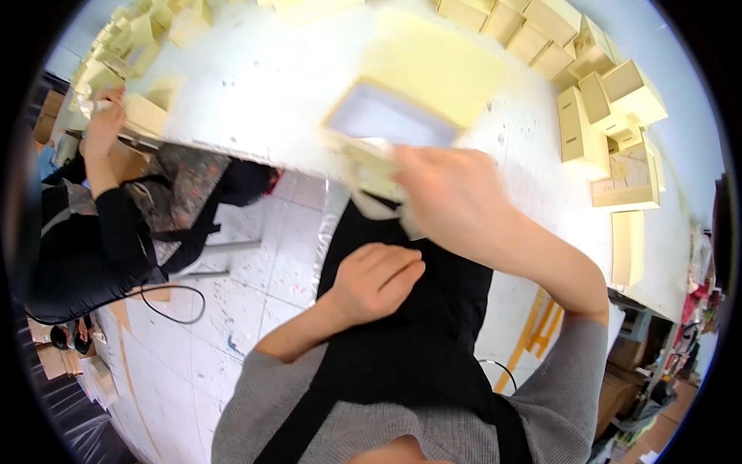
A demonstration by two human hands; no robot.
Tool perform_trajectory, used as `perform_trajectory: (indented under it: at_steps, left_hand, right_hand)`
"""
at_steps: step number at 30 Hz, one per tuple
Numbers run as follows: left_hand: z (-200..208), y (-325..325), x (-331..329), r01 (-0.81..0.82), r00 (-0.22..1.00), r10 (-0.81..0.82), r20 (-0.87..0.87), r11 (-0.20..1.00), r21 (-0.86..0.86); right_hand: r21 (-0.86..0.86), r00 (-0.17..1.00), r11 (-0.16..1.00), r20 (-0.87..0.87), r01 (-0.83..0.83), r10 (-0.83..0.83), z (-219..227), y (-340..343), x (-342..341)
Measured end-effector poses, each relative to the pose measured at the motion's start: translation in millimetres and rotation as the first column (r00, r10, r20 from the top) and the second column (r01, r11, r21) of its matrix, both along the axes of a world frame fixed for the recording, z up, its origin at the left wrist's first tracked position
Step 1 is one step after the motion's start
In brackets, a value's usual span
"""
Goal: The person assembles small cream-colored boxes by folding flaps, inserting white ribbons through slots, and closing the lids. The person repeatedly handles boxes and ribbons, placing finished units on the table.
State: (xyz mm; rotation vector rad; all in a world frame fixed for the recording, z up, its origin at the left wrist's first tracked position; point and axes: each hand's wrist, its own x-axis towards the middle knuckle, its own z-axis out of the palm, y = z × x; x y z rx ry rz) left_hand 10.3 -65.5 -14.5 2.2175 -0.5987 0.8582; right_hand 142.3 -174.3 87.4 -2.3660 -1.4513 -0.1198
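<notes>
A pale yellow box (345, 136) with a light, whitish inside stands at the near edge of the table, its wide yellow lid flap (433, 58) laid back behind it. At the box's front wall my right hand (456, 193), blurred by motion, is closed on a whitish cloth (379, 207) that hangs below the table edge. My left hand (375, 282) is held in front of my black apron, apart from the box. Its fingers are curled in against the thumb, and nothing shows in them.
Several pale yellow boxes (583, 131) are stacked along the table's right side, and more (127, 39) crowd the far left. A co-worker's hand (106, 127) reaches over the table's left end, near another yellow box (145, 114). Cartons (622, 390) lie under the table at the right.
</notes>
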Motion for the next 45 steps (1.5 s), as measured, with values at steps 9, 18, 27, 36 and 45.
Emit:
perform_trajectory:
  at_steps: [9,18,27,36,45]
  left_hand:
    - [14.1,32.8,27.0,-0.108,0.993,0.100,0.060,0.982,0.156]
    - [-0.8,39.3,21.4,-0.144,0.989,0.144,-0.016,0.989,0.014]
    - [24.5,17.0,80.7,-0.099,0.993,0.108,0.050,0.982,-0.161]
    - [25.3,6.4,112.5,-0.088,0.934,-0.144,-0.327,0.794,-0.602]
    - [22.7,17.8,155.8,-0.157,0.967,-0.080,-0.244,0.566,-0.809]
  right_hand:
    - [0.357,0.993,0.931,0.052,0.080,-0.106,3.9,161.3,74.6]
    - [0.480,0.045,0.318,0.497,0.818,-0.867,29.1,-61.5,316.4]
    - [0.220,0.535,0.599,0.290,0.770,-0.794,-5.4,-110.7,377.1]
    - [-0.134,0.609,0.595,0.229,0.792,-0.759,30.0,-46.4,336.3]
    - [0.643,0.126,0.556,-0.706,0.526,0.697,-4.6,-93.3,168.5]
